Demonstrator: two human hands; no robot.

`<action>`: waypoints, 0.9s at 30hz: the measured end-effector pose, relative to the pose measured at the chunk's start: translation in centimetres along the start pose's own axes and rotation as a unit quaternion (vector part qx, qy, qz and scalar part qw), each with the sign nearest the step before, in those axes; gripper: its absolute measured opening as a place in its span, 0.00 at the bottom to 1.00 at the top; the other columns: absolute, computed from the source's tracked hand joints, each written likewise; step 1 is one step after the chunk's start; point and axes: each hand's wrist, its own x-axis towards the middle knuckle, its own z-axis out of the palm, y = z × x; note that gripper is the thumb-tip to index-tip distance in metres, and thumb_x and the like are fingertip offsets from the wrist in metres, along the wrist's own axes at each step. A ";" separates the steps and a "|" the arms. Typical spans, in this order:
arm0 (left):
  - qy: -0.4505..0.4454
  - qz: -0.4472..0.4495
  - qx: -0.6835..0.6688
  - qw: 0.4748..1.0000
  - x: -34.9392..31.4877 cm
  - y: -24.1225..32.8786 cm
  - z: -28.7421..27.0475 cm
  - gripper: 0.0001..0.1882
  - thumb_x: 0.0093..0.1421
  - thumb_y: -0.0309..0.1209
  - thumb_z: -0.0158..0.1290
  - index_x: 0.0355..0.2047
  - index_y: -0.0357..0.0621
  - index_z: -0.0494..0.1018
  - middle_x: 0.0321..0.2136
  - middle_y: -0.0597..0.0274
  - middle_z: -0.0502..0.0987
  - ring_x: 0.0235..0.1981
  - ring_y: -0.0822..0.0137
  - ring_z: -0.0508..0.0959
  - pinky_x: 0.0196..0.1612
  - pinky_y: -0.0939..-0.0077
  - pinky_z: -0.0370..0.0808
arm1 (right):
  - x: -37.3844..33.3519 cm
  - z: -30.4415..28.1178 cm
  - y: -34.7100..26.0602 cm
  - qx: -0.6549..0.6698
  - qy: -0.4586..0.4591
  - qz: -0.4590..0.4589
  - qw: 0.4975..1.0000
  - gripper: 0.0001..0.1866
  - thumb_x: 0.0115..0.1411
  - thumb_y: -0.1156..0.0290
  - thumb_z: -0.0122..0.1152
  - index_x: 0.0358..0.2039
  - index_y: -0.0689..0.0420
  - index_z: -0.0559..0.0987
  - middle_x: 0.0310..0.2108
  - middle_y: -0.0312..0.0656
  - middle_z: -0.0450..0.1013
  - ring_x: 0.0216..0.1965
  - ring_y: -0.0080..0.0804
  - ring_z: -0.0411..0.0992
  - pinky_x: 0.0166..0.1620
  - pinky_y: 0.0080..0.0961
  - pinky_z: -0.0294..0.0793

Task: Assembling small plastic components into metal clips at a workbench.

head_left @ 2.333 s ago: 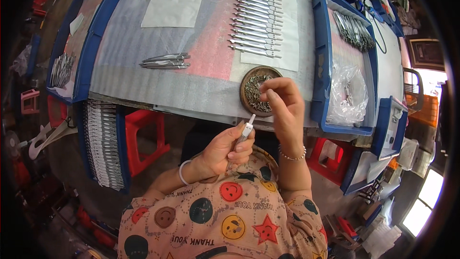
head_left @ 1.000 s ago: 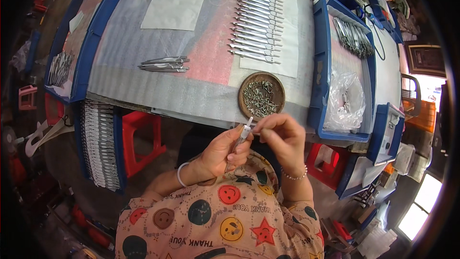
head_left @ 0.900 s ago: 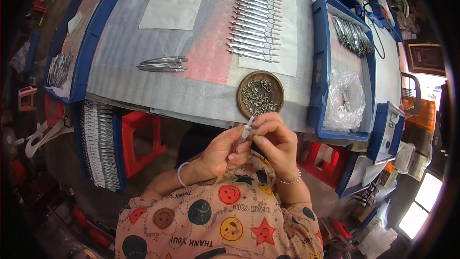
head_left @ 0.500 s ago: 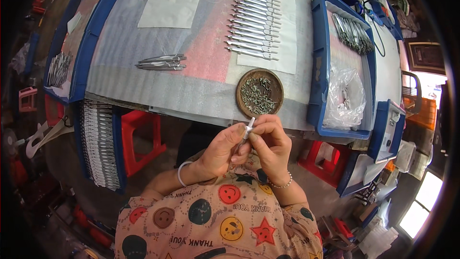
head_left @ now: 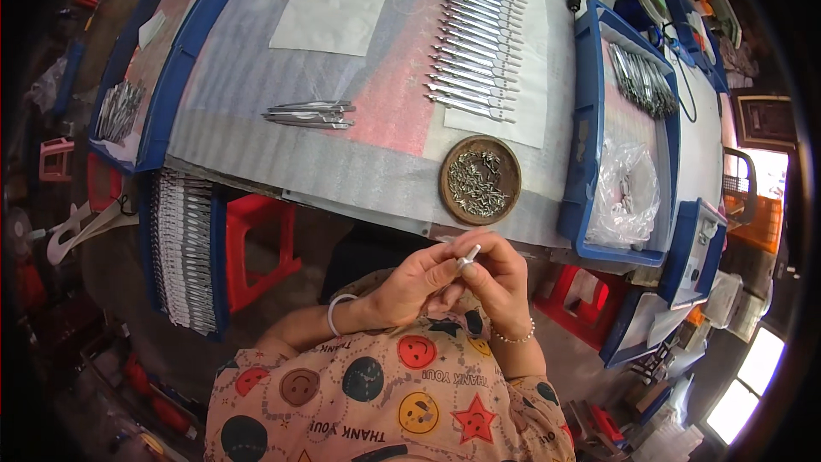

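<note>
Currently: one slim white-tipped piece (head_left: 469, 256), pinched by left hand (head_left: 417, 282) and right hand (head_left: 500, 281) together, near wooden bowl (head_left: 516, 180) of small metal parts (head_left: 475, 192); patterned garment (head_left: 386, 370) bearing dark lettering (head_left: 363, 435).

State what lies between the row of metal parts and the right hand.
The head view shows a bowl of small metal pieces between the row and the right hand.

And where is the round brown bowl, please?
In the head view, the bowl sits right of centre on the table, beyond the right hand, left of a blue tray.
</note>
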 end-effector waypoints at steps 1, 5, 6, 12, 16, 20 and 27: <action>-0.005 -0.009 -0.033 0.999 0.2 -0.1 0.1 0.16 0.66 0.40 0.45 0.47 0.44 0.66 0.18 0.70 0.66 0.12 0.82 0.61 0.15 0.92 0.56 | -0.2 0.3 -0.1 0.026 0.030 0.015 0.999 0.06 0.60 0.80 0.49 0.38 0.64 0.70 0.37 0.41 0.69 0.29 0.22 0.72 0.33 0.16 0.72; -0.009 -0.011 -0.075 0.997 0.1 -0.6 -0.5 0.17 0.65 0.43 0.44 0.48 0.45 0.65 0.17 0.71 0.65 0.12 0.82 0.60 0.15 0.91 0.55 | 0.1 0.8 1.6 -0.120 0.063 -0.080 0.987 0.07 0.61 0.76 0.50 0.39 0.62 0.70 0.37 0.39 0.69 0.34 0.21 0.67 0.39 0.17 0.68; -0.008 -0.010 -0.076 0.997 0.0 -0.7 -0.4 0.17 0.65 0.43 0.44 0.48 0.45 0.65 0.17 0.71 0.65 0.12 0.82 0.60 0.15 0.91 0.55 | 0.0 0.5 1.2 -0.074 0.036 -0.024 0.996 0.06 0.61 0.75 0.50 0.39 0.61 0.70 0.36 0.38 0.69 0.33 0.20 0.67 0.38 0.16 0.68; 0.023 -0.069 -0.149 0.986 0.3 -0.3 -0.6 0.18 0.63 0.47 0.46 0.44 0.47 0.66 0.17 0.70 0.66 0.13 0.81 0.60 0.16 0.88 0.57 | 0.5 1.1 2.0 -0.129 0.109 -0.022 0.985 0.06 0.61 0.76 0.50 0.39 0.61 0.70 0.33 0.36 0.69 0.33 0.17 0.66 0.37 0.14 0.67; 0.014 -0.062 -0.132 0.989 -0.4 0.4 -0.5 0.17 0.64 0.46 0.45 0.41 0.45 0.67 0.17 0.69 0.66 0.13 0.80 0.59 0.16 0.88 0.56 | 1.6 -1.0 -0.2 -0.142 0.044 -0.010 0.989 0.05 0.59 0.78 0.51 0.35 0.63 0.75 0.31 0.37 0.73 0.32 0.21 0.69 0.36 0.18 0.69; -0.019 -0.046 -0.139 0.989 -0.4 0.7 -1.1 0.18 0.66 0.44 0.43 0.38 0.39 0.68 0.18 0.67 0.66 0.12 0.80 0.58 0.16 0.88 0.55 | 4.9 -3.0 -1.6 -0.434 0.138 -0.140 0.879 0.07 0.57 0.78 0.54 0.36 0.62 0.74 0.31 0.44 0.72 0.31 0.34 0.71 0.34 0.24 0.70; -0.041 -0.052 -0.191 0.979 -0.3 0.9 -2.2 0.19 0.66 0.45 0.41 0.40 0.41 0.70 0.18 0.69 0.66 0.12 0.80 0.58 0.16 0.87 0.55 | 7.9 -2.9 -0.6 -0.665 0.067 -0.181 0.722 0.09 0.49 0.75 0.59 0.32 0.55 0.72 0.28 0.45 0.67 0.30 0.47 0.67 0.34 0.36 0.65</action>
